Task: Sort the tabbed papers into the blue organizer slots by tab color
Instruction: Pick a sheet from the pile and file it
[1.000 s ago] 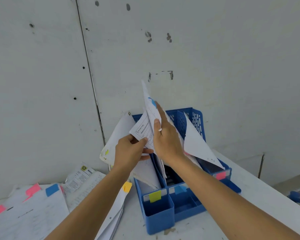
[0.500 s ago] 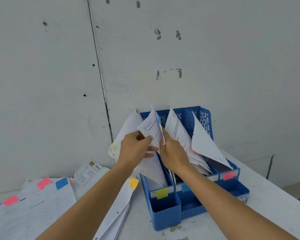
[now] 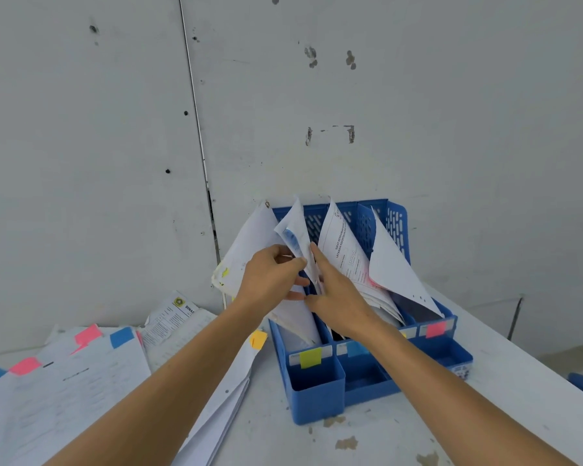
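Note:
A blue organizer (image 3: 317, 391) stands against the wall, its three slots marked by a yellow label (image 3: 310, 358), a blue label (image 3: 357, 348) and a pink label (image 3: 435, 329). Papers lean in every slot. A blue-tabbed paper (image 3: 295, 230) sits low in the middle slot, held between both hands. My left hand (image 3: 271, 275) pinches its left edge. My right hand (image 3: 339, 292) presses flat against its right side, fingers reaching down into the slot.
A loose pile of tabbed papers (image 3: 64, 381) with pink and blue tabs covers the table at left. A yellow-tabbed sheet (image 3: 258, 339) lies beside the organizer. The wall rises right behind the organizer. The table's right edge runs diagonally at right.
The blue-tabbed paper has gone from held high above the organizer down into the middle slot, with both hands following it down.

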